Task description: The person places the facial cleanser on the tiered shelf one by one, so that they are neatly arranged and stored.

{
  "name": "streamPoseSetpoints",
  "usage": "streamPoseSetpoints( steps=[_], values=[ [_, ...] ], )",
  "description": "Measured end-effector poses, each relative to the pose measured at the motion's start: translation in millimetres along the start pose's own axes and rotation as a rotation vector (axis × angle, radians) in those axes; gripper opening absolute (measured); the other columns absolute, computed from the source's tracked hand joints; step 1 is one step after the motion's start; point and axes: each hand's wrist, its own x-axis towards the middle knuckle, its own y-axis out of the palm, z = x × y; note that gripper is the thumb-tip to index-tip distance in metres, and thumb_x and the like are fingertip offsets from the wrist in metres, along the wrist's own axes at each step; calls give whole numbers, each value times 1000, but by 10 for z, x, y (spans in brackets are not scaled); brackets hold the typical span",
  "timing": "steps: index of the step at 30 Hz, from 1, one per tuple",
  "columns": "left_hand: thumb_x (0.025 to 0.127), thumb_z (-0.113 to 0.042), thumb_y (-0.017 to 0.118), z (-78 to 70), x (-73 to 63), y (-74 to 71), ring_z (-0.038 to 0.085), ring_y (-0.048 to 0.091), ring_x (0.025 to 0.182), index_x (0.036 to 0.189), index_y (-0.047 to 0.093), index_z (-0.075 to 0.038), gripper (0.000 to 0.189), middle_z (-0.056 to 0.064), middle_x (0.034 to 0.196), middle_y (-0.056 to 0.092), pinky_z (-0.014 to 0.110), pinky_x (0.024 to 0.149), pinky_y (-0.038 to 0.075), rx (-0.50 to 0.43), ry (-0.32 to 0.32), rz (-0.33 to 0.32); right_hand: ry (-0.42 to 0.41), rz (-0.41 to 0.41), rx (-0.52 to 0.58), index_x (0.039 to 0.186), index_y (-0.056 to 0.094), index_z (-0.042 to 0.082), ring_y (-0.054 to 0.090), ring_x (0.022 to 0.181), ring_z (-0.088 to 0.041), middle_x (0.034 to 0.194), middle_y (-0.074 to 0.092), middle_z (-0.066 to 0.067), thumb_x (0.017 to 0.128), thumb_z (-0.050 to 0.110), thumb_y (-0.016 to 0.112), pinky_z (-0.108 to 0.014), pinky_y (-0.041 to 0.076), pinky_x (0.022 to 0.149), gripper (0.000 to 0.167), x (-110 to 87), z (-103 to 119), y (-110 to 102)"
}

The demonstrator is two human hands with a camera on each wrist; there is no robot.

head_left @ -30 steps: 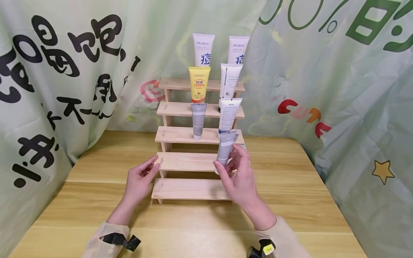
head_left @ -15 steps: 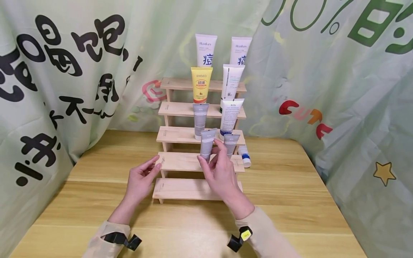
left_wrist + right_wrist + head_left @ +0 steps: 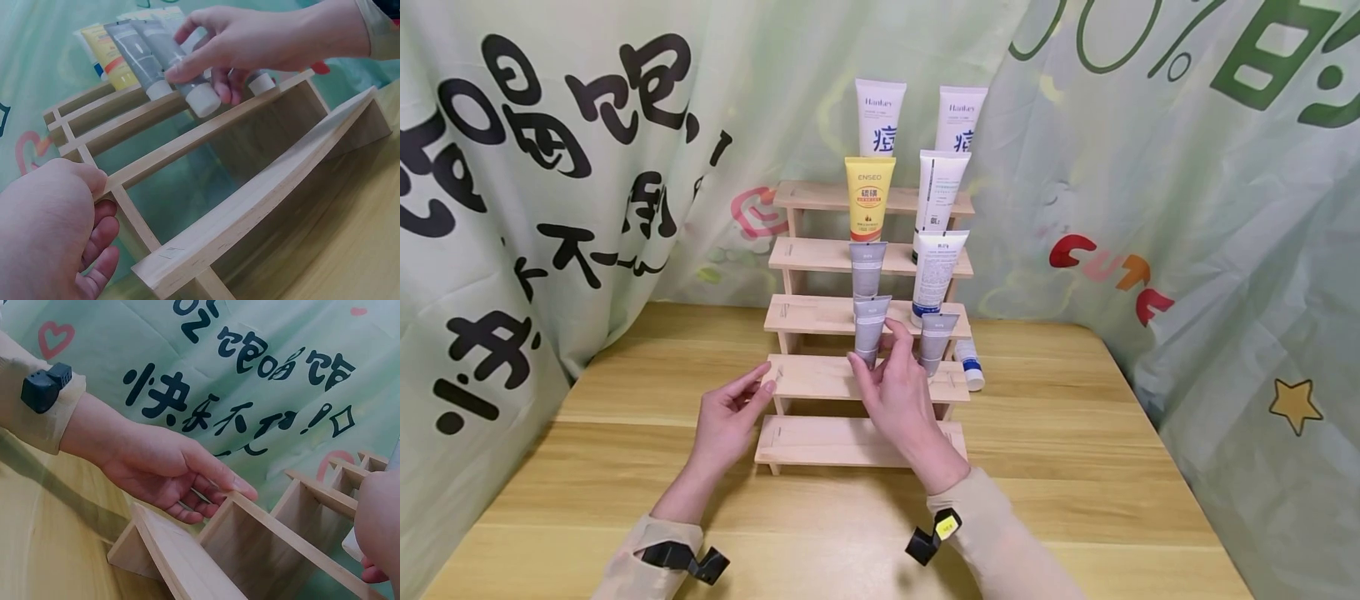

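A small grey squeeze tube (image 3: pixel 871 325) is pinched between thumb and fingers of my right hand (image 3: pixel 898 396), over the second step from the bottom of the wooden stepped rack (image 3: pixel 812 377). In the left wrist view its white cap (image 3: pixel 203 100) points down, close over the step's edge. My left hand (image 3: pixel 728 421) grips the left end of that same step, thumb on top and fingers curled below, as the right wrist view shows. Another grey tube (image 3: pixel 936 337) stands on this step to the right. A third grey tube (image 3: pixel 867 267) is on the step behind, partly hidden by the held one.
Higher steps carry a yellow tube (image 3: pixel 869 196) and several white tubes, including one with a blue band (image 3: pixel 938 271). Another white tube (image 3: pixel 972 367) lies on the wooden table (image 3: pixel 1060 433) beside the rack. A printed curtain (image 3: pixel 1075 167) hangs behind.
My right hand has carried the grey tube leftward along the second step, uncovering the grey tube at right and the one lying on the table. My left hand keeps its grip on the rack.
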Motion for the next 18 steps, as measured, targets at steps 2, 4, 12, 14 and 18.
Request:
streamPoseSetpoints(
  steps=[2, 4, 12, 14, 18],
  values=[
    [100, -9, 76, 8, 1, 2, 11, 59, 78, 131, 75, -3, 32, 15, 96, 70, 21, 64, 49, -7, -1, 0, 11, 11, -14, 146, 33, 1, 61, 65, -16, 104, 67, -14, 100, 19, 77, -30, 52, 55, 66, 7, -6, 19],
    [100, -9, 76, 9, -1, 2, 11, 59, 78, 131, 75, -3, 32, 15, 96, 70, 20, 63, 49, -8, 2, 0, 22, 22, -21, 146, 33, 1, 63, 66, -16, 104, 66, -14, 100, 18, 77, -30, 53, 57, 66, 11, -11, 38],
    [100, -10, 76, 5, -9, 1, 11, 60, 79, 131, 75, -3, 32, 14, 96, 70, 22, 64, 50, -15, 3, 3, 20, 48, -16, 144, 37, -1, 61, 70, -17, 100, 62, -12, 101, 17, 76, -28, 53, 60, 61, -3, -18, 81],
    [100, -10, 76, 3, -8, 1, 11, 60, 79, 131, 75, -4, 32, 14, 96, 70, 23, 64, 50, -16, 3, 4, 13, 45, -14, 142, 38, -3, 60, 72, -18, 102, 61, -13, 100, 17, 76, -28, 53, 62, 60, -8, -21, 88],
    [100, -11, 77, -1, -9, -1, 11, 59, 79, 131, 75, -5, 32, 14, 97, 69, 22, 64, 50, -17, 1, 4, 1, 40, -14, 141, 39, -4, 60, 75, -19, 103, 60, -14, 100, 16, 77, -28, 53, 64, 59, -16, -24, 98]
  ],
)
